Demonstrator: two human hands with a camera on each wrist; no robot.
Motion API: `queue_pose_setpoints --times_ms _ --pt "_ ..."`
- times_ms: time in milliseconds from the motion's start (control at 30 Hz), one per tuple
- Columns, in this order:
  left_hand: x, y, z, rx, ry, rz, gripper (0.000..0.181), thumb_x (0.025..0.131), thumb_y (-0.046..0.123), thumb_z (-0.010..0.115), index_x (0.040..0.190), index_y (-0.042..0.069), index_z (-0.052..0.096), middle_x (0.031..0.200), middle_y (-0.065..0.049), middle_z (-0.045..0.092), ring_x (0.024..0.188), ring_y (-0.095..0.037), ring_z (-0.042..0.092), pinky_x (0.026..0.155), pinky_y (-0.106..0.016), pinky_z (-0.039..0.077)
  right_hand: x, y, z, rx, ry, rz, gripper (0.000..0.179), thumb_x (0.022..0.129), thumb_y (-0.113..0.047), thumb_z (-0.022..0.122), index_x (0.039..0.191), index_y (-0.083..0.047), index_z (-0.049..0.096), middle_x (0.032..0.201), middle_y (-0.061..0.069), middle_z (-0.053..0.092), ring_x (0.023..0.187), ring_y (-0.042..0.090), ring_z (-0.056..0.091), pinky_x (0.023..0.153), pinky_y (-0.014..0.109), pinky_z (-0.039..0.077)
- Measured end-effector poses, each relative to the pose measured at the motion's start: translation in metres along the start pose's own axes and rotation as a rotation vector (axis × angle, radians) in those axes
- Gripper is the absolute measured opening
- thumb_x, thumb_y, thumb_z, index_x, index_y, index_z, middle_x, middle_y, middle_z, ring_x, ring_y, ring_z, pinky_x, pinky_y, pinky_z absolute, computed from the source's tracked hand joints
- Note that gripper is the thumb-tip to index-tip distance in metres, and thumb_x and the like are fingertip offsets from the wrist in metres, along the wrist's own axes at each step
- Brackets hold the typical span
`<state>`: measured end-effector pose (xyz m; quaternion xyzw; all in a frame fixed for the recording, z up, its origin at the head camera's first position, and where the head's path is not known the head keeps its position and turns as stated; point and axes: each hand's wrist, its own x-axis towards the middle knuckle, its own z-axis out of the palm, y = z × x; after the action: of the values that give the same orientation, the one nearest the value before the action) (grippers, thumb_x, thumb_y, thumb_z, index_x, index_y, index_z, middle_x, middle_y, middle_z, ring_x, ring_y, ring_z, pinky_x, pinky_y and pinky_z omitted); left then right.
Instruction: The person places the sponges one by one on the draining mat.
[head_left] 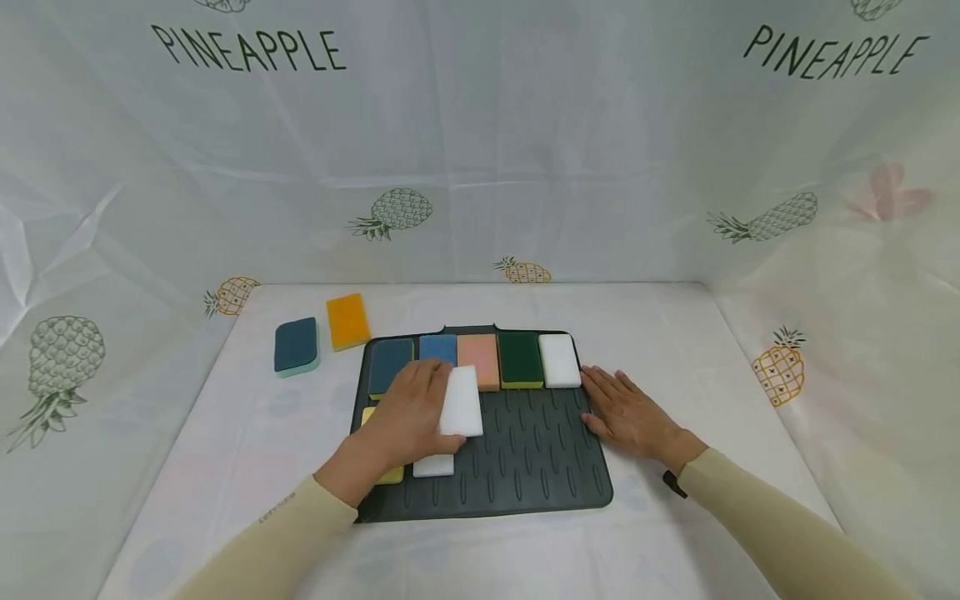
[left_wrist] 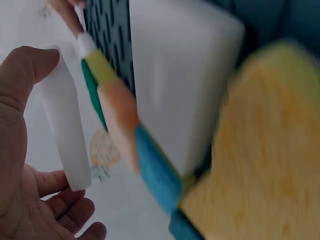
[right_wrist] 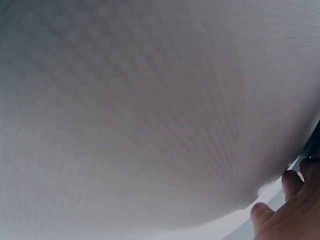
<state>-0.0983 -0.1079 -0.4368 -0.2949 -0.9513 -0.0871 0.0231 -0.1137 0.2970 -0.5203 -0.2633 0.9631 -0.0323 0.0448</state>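
Observation:
My left hand (head_left: 411, 410) pinches a white sponge (head_left: 461, 402) by its two ends, thumb at the near end and fingers at the far end. In the left wrist view the sponge (left_wrist: 66, 125) is edge-on, clear of the mat. Below it on the black ridged mat (head_left: 536, 467) lie another white sponge (head_left: 433, 466) and a yellow sponge (head_left: 392, 476), partly hidden by the hand. My right hand (head_left: 630, 414) rests with fingers extended at the mat's right edge, close to the white sponge (head_left: 559, 361) at the back right corner.
Along the mat's back edge stand a navy sponge (head_left: 391, 363), a blue one (head_left: 437, 347), a pink one (head_left: 477, 359) and a dark green one (head_left: 521, 359). Off the mat, back left, lie a teal sponge (head_left: 296, 345) and an orange sponge (head_left: 348, 321). Pineapple-print sheeting (head_left: 562, 167) hangs behind.

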Motion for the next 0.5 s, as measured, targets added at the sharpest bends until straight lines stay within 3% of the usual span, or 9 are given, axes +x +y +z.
queue_pose_setpoints --times_ms 233,500 --pt "0.002 0.022 0.023 -0.008 -0.044 0.041 0.11 0.077 0.064 0.086 0.151 -0.006 0.045 0.145 -0.022 0.055 0.131 -0.036 0.053 0.116 -0.049 0.046 0.0 0.001 0.002 0.004 0.008 -0.004 0.076 0.11 -0.046 0.049 0.165 0.002 0.028 0.172 0.019 0.029 0.159 0.038 0.03 0.129 0.06 0.023" --pt "0.001 0.03 0.043 0.014 -0.068 0.025 0.113 0.074 0.068 0.086 0.15 -0.006 0.048 0.147 -0.02 0.055 0.131 -0.034 0.052 0.116 -0.047 0.046 0.0 0.0 0.001 0.01 0.011 -0.005 0.076 0.11 -0.046 0.049 0.165 0.002 0.028 0.172 0.019 0.029 0.159 0.038 0.029 0.129 0.06 0.023"
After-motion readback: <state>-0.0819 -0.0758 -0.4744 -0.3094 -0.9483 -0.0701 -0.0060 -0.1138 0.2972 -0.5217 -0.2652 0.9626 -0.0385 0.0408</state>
